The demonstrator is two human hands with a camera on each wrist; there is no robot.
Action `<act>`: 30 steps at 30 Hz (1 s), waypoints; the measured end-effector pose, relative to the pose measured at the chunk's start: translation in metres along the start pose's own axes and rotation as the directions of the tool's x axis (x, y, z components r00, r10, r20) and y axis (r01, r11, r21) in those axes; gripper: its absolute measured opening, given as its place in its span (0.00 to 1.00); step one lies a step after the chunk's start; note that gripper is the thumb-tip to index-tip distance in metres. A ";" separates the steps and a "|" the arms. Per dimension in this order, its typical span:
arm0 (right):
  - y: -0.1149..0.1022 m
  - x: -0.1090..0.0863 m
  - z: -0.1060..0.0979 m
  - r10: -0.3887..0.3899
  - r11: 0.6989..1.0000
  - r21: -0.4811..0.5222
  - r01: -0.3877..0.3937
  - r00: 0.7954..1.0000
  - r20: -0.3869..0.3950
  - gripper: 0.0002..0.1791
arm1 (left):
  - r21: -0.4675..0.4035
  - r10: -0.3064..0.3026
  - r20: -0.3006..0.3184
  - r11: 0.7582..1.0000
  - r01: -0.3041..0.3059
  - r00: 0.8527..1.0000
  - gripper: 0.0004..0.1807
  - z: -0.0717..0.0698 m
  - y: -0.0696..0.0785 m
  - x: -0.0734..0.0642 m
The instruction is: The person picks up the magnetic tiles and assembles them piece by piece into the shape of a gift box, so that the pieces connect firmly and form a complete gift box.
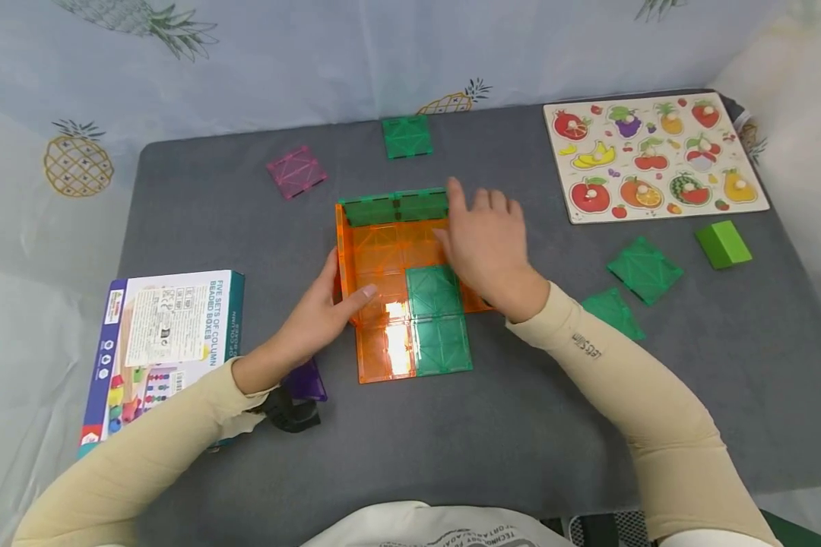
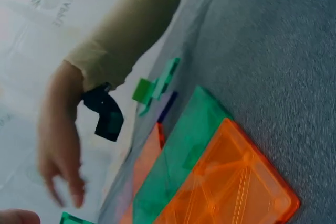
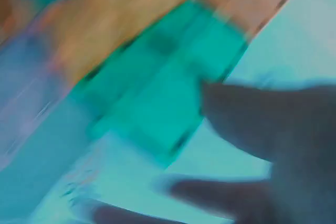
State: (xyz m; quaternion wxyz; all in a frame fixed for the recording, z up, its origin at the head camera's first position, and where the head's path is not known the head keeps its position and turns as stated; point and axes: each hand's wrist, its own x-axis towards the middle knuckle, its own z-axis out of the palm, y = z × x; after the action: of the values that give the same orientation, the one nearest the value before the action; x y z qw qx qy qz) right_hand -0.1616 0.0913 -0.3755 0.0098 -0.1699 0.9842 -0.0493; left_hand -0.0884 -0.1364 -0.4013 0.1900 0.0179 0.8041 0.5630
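Translucent magnetic tiles lie joined in the middle of the table: flat orange tiles (image 1: pixel 378 353) and flat green tiles (image 1: pixel 445 346). Along the far edge stands a low wall of green tiles (image 1: pixel 371 210); an upright orange tile (image 1: pixel 344 254) edges the left side. My left hand (image 1: pixel 318 304) holds that left side, fingers outside the orange tile and thumb over the inside. At the right end of the green wall hovers my right hand (image 1: pixel 489 243), fingers apart and nothing between them. The right wrist view is blurred, with green tiles (image 3: pixel 157 87) beyond the fingertips.
Loose tiles lie around: magenta (image 1: pixel 297 172), green (image 1: pixel 407 137) at the back, two green (image 1: pixel 646 270) at right, purple (image 1: pixel 306 381) by my left wrist. A fruit puzzle board (image 1: pixel 657 163), green block (image 1: pixel 723 245) and boxed bead set (image 1: pixel 167 327) flank them.
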 end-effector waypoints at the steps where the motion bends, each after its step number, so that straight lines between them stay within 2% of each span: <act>1: 0.008 -0.002 0.001 0.057 0.998 -0.019 -0.056 0.997 0.049 0.39 | -0.043 -0.019 0.008 0.999 0.019 1.000 0.48 0.001 -0.001 0.000; 3: 0.021 -0.005 0.006 0.120 0.993 -0.027 -0.117 0.975 0.187 0.40 | -0.133 -0.045 0.020 0.990 0.047 0.999 0.46 0.002 -0.001 0.000; 5: 0.030 -0.008 0.011 0.126 0.990 0.028 -0.141 0.947 0.297 0.40 | -0.193 -0.069 0.028 0.978 0.073 0.997 0.46 0.002 0.000 0.000; 6: 0.033 -0.009 0.014 0.119 0.987 0.065 -0.147 0.939 0.321 0.40 | -0.218 -0.075 0.032 0.973 0.080 0.997 0.45 0.002 0.000 0.000; 8: 0.035 -0.012 0.018 0.103 0.980 0.127 -0.152 0.938 0.330 0.40 | -0.256 -0.079 0.042 0.963 0.087 0.996 0.45 0.002 0.002 0.000; 12: 0.037 -0.015 0.016 0.107 0.965 0.204 -0.164 0.959 0.263 0.41 | -0.315 -0.067 0.073 0.945 0.087 0.995 0.44 0.000 0.004 0.003; 16: 0.036 -0.018 0.004 0.114 0.962 0.226 -0.153 0.978 0.175 0.41 | -0.353 -0.046 0.087 0.933 0.074 0.995 0.42 -0.004 0.004 0.009; 20: 0.028 -0.022 -0.010 0.108 0.963 0.237 -0.128 0.990 0.093 0.41 | -0.360 -0.043 0.086 0.930 0.072 0.995 0.41 -0.005 0.003 0.015; 23: 0.021 -0.025 -0.016 0.066 0.961 0.268 -0.074 0.997 0.038 0.41 | -0.353 -0.049 0.084 0.933 0.076 0.995 0.41 -0.003 0.003 0.017; 25: 0.015 -0.028 -0.018 0.009 0.954 0.298 -0.015 1.000 0.021 0.41 | -0.348 -0.046 0.078 0.935 0.071 0.996 0.41 -0.002 0.003 0.017; 28: 0.007 -0.031 -0.017 -0.070 0.943 0.325 0.066 0.998 0.003 0.42 | -0.343 -0.039 0.068 0.938 0.060 0.997 0.40 -0.002 0.002 0.017; 30: 0.005 -0.033 -0.017 -0.084 0.947 0.311 0.085 0.996 -0.015 0.42 | -0.336 -0.037 0.063 0.940 0.056 0.997 0.40 -0.002 0.001 0.017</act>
State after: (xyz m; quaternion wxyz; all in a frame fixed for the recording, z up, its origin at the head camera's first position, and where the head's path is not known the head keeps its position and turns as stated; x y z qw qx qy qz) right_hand -0.1324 0.1084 -0.3593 0.0334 -0.2083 0.9559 -0.2042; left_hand -0.1050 -0.1334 -0.4045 0.2260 -0.0181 0.6903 0.6871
